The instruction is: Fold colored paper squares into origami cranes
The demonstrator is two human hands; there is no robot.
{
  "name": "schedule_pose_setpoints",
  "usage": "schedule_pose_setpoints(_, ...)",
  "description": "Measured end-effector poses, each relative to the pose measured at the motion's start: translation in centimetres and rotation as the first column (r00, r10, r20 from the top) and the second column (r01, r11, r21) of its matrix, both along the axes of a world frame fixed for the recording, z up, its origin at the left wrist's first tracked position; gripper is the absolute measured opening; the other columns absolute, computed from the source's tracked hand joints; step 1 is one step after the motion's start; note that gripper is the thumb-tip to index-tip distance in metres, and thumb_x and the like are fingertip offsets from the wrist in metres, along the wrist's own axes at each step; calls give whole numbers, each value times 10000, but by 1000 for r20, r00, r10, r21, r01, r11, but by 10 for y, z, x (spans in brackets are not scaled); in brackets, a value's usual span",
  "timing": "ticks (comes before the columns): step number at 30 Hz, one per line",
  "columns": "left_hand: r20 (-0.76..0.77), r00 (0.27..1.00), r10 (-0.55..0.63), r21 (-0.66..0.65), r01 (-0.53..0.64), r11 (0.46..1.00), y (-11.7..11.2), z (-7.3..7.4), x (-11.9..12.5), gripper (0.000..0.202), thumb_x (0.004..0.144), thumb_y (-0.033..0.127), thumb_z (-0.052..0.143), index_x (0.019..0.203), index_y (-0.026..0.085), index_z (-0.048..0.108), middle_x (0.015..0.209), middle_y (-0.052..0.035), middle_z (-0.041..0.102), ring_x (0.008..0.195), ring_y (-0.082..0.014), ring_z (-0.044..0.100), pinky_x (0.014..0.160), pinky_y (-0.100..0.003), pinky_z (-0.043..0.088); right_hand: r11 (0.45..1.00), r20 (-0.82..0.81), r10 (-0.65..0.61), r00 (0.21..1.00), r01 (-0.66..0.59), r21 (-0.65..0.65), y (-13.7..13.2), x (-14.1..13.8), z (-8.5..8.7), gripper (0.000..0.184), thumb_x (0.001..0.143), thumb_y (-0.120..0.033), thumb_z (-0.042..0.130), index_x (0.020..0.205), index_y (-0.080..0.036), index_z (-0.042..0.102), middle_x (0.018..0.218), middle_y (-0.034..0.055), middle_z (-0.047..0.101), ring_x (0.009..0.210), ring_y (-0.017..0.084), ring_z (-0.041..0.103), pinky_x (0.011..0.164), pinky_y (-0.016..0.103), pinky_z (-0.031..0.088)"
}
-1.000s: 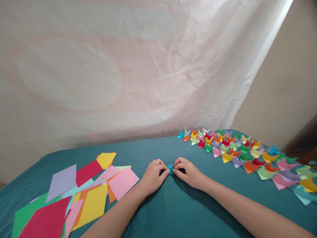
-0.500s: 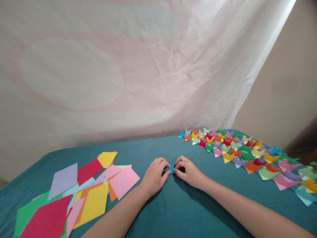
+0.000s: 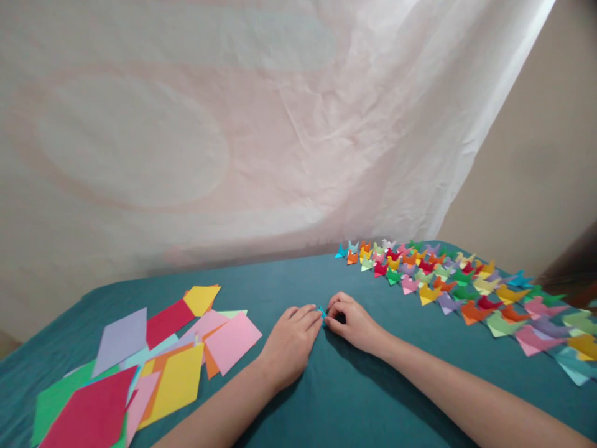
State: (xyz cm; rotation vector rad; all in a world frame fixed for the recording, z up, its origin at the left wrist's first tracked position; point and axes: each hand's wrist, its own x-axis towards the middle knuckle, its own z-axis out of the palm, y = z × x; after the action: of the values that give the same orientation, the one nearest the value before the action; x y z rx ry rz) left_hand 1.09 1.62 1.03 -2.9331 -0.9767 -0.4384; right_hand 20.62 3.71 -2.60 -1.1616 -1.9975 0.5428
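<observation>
A small piece of blue folded paper [image 3: 322,315] sits between my two hands near the middle of the table, mostly covered by fingers. My right hand [image 3: 351,320] pinches its right side between thumb and fingertips. From the left, my left hand [image 3: 293,343] is closed on the other side, back of the hand up and fingers together; its thumb is hidden underneath. The exact shape of the blue paper cannot be made out.
On the left lie loose coloured paper squares, among them a red sheet [image 3: 91,407], a yellow sheet [image 3: 180,382] and a pink sheet [image 3: 233,342]. Rows of small folded paper birds [image 3: 426,294] stand along the right. Behind the green cloth-covered table [image 3: 261,280] hangs a pale sheet [image 3: 261,143].
My left hand has rolled over, so its back now faces up and its thumb is hidden. Less of the blue paper shows. My right hand keeps its pinch nearly in place.
</observation>
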Motion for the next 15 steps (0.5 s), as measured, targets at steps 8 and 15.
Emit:
schedule_pose_setpoints(8, -109, 993, 43, 4, -42, 999, -11, -1, -3, 398, 888, 183, 415, 1282, 148, 461, 1343, -68, 476, 1300, -237, 312, 1066, -393, 241, 999, 17, 1, 1000, -2, 40, 0, 1, -2, 101, 764, -133, 595, 678, -168, 557, 818, 32, 550, 808, 163, 534, 761, 301, 422)
schedule_pose_setpoints(15, -106, 993, 53, -3, -53, 999, -12, -1, -4, 424, 872, 185, 429, 1294, 151, 446, 1366, -44, 452, 1315, -230, 277, 1085, -394, 219, 998, 43, -3, 999, 1, 57, 0, 1, -3, 93, 776, -141, 587, 696, -170, 552, 814, 27, 547, 809, 161, 526, 758, 297, 416)
